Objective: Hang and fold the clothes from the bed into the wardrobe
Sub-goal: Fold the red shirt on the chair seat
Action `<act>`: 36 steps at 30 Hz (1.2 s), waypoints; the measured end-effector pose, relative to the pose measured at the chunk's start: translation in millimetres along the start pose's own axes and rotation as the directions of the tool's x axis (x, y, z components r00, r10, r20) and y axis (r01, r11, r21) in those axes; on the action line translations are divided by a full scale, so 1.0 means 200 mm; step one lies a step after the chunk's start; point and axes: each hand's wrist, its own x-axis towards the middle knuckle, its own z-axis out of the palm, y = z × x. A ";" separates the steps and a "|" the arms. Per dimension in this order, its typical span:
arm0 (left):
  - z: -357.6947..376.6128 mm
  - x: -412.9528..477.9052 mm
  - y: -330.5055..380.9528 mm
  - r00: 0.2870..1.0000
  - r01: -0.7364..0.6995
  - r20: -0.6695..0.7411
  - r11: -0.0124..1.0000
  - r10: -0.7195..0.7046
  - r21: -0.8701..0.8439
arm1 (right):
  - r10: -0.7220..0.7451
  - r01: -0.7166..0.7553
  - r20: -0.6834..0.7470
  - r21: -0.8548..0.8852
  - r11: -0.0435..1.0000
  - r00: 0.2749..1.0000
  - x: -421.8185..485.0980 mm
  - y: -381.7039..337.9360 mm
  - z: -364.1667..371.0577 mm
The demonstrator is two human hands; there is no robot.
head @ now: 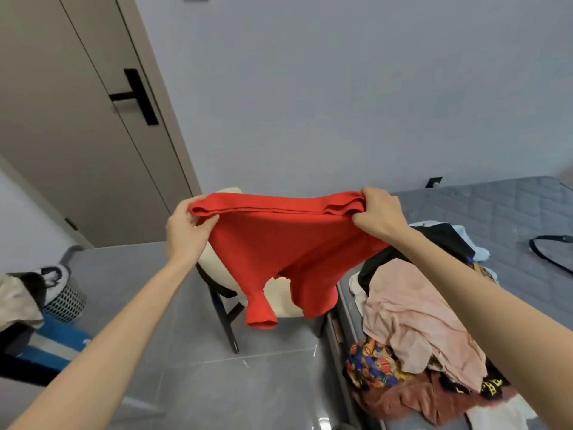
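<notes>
Top (pixel 279 240), red, gripped by left hand (pixel 186 231) and right hand (pixel 379 212); probably chair (pixel 214 268) behind, half-hidden.

Stretching both bare arms forward, gripping opposite ends of a red top (pixel 279 243) with left hand (pixel 186 228) and right hand (pixel 379 214).

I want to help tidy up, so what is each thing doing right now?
Red top: held up in the air, stretched out, one sleeve dangling.
Left hand: grips one end of it.
Right hand: grips the other end.
Clothes pile: heaped unfolded on the bed.
Door: closed.
</notes>
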 end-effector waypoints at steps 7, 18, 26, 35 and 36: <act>0.13 0.02 -0.10 0.959 -0.084 -0.265 0.993 0.101 0.077 | -0.022 0.014 -0.149 -0.056 0.998 0.989 -0.06 0.04 0.02; 0.50 0.30 -0.44 0.972 0.226 -0.065 0.974 -0.226 -0.006 | 0.103 -0.100 0.026 -0.102 0.990 0.994 0.26 0.28 0.37; 0.86 0.69 -0.88 0.843 0.538 -0.030 0.843 -0.537 0.020 | 0.124 -0.040 0.262 -0.305 0.951 0.957 0.85 0.54 0.86; 1.21 1.15 -1.17 0.688 0.720 -0.015 0.685 -0.726 -0.112 | 0.432 -0.509 0.443 0.065 0.858 0.785 1.42 0.58 1.21; 1.24 1.19 -1.20 0.681 0.727 -0.017 0.678 -0.733 -0.114 | 0.459 -0.547 0.431 0.103 0.831 0.777 1.48 0.58 1.25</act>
